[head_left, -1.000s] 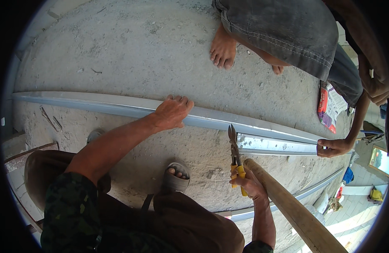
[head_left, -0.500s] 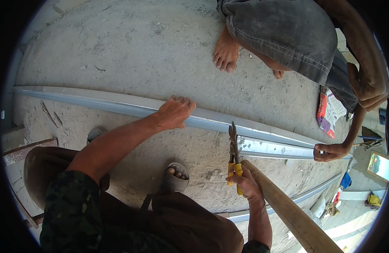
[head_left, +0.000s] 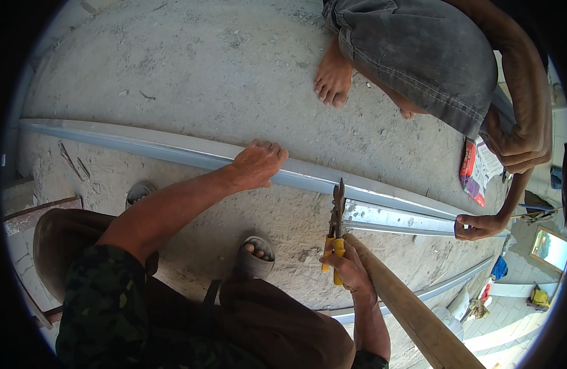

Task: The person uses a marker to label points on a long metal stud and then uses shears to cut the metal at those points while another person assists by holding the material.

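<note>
My left hand is closed over the top edge of a long silvery metal channel lying across the floor. In my right hand is a pair of tin snips with yellow handles, jaws pointing up beside the channel. The jaws appear nearly together; whether they touch metal I cannot tell. A shorter metal channel lies along the near side of the long one, its end beside the snips. Another person's hand holds the right end of these pieces.
A wooden pole slants up from the lower right to beside my right hand. The other person's bare foot rests on the dusty concrete beyond the channel. A printed bag lies at the right. Another metal strip stretches behind the pole.
My right hand and the snips' handles have shifted slightly left, with the pole's upper end moving left too. My left hand keeps its hold on the channel.
</note>
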{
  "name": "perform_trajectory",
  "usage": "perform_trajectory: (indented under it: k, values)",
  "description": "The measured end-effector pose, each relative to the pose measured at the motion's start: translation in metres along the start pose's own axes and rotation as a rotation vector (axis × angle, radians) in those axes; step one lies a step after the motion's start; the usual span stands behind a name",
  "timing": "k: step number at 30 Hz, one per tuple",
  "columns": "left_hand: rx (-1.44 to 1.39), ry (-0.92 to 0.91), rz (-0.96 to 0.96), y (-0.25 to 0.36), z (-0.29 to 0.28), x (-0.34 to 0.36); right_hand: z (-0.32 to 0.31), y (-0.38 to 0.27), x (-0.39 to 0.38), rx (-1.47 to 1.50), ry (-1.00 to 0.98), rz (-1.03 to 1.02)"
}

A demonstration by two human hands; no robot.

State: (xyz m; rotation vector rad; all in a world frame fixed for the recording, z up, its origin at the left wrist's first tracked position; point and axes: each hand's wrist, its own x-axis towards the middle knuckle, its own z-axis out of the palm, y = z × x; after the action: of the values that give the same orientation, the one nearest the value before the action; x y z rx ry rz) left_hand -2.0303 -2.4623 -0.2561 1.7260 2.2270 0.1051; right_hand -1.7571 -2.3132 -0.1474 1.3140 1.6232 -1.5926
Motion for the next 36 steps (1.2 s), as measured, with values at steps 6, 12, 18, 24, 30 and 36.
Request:
perform_trajectory:
  k: [6,12,18,24,30,36]
  values:
    - [-0.002,0.032,0.017,-0.003,0.004,0.001,-0.009,0.005,0.008,0.002,-0.008,-0.041]
    - [-0.003,0.01,0.012,-0.003,0.006,0.001,0.001,0.002,0.007,0.024,0.013,-0.068]
    - [-0.013,0.021,0.008,-0.003,0.004,0.002,0.009,0.026,0.019,-0.013,0.088,-0.151]
    - [-0.03,-0.005,0.01,-0.006,0.002,0.004,0.012,0.028,0.021,-0.01,0.135,-0.205]
    - [-0.053,0.004,0.025,-0.011,0.0,0.001,0.005,0.026,0.026,-0.09,0.112,-0.224]
    - [-0.417,0.426,0.028,0.069,-0.003,-0.012,0.006,0.025,0.02,-0.023,0.149,-0.211]
